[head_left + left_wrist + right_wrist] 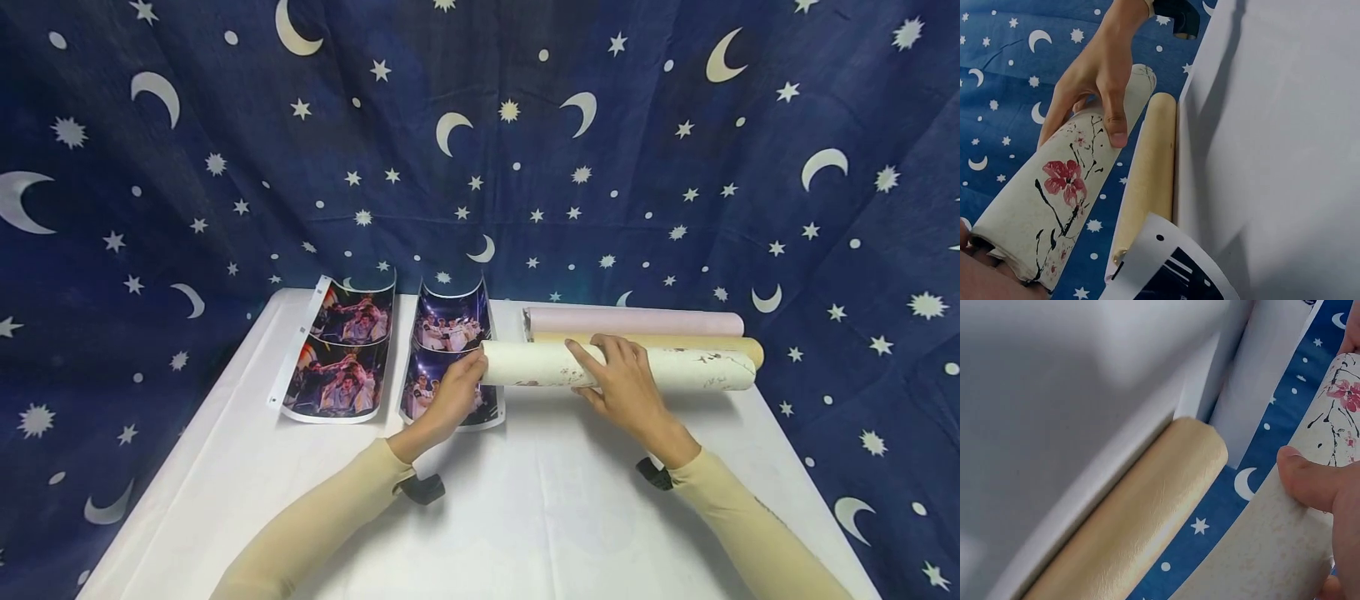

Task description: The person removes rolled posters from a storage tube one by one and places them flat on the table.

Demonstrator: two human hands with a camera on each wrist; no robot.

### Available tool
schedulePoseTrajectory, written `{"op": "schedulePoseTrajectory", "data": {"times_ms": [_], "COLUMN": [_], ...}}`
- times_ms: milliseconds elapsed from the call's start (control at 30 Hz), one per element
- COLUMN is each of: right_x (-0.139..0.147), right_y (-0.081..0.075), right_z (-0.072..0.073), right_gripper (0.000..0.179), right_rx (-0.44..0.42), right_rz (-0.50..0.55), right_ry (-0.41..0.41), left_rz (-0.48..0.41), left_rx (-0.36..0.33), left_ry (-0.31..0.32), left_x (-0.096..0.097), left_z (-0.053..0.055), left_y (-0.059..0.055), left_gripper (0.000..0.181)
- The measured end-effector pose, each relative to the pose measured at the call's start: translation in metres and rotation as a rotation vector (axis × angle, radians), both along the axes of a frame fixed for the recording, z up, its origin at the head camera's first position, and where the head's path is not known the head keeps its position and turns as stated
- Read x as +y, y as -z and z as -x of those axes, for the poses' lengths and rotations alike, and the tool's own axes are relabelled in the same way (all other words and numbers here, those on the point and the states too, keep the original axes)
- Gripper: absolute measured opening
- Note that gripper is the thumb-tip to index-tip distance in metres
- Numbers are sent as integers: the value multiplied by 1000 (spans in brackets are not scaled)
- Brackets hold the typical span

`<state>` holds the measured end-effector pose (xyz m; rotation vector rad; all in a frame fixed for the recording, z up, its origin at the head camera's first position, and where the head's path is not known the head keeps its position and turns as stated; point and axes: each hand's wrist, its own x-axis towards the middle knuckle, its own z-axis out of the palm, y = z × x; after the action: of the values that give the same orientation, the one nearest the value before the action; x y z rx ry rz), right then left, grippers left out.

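Observation:
A white wallpaper roll with red blossoms and dark twigs (1066,181) lies level across both hands, in front of the other rolls in the head view. My left hand (450,393) holds its left end, fingers tucked at the open end in the left wrist view. Around the roll's middle, my right hand (628,387) grips from above, its thumb along the near side. Just behind lies a golden-yellow roll (1141,500), partly covered by the floral one in the head view. A pale pink roll (637,320) rests furthest back.
Two curled photo sheets lie to the left on the white table (525,517): a reddish one (341,367) and a bluish one (452,321), the latter partly behind my left hand. A dark blue star-and-moon cloth (510,192) hangs behind the table and at both sides.

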<state>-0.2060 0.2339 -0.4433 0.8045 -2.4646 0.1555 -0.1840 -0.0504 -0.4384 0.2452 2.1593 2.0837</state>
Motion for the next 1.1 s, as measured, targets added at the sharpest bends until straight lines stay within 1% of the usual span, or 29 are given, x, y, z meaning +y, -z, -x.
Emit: {"op": "schedulePoseTrajectory", "data": {"times_ms": [67,133,267,433,567,633,767,800,867,1000,1100], "right_x": [-1,-3,-6,-8,-9,-10,-12,-13,-13,-13,-13], "right_y": [2,4,8,12,15,16,19,19,22,27,31], "right_z": [-2,-3,-6,-8,-8,-7,-6,-6,-6,-7,-7], "right_gripper": [83,83,82,83,84,84,86,86,87,89,88], "right_rx": [-5,-13,-33,-57,-68,-72,-67,-66,-68,-95,-108], "right_rz": [-3,-3,4,10,20,28,42,45,47,55,61], "right_ry": [3,5,6,13,15,13,7,5,5,7,10], "left_rz": [-10,-25,-62,-77,-98,-106,-129,-135,-146,-113,-89], "left_rx": [35,53,31,18,-1,9,-6,-18,-64,-100,-100], "left_ry": [17,30,55,84,88,87,85,81,61,-6,-35], "left_x": [-1,-2,-4,-7,-8,-9,-10,-10,-12,-14,-15], "left_z": [-1,-1,-2,-1,0,0,0,0,1,2,4], "left_y": [2,3,5,9,10,9,9,9,9,12,15], "left_gripper": [48,45,43,44,42,41,42,42,42,43,44]}}
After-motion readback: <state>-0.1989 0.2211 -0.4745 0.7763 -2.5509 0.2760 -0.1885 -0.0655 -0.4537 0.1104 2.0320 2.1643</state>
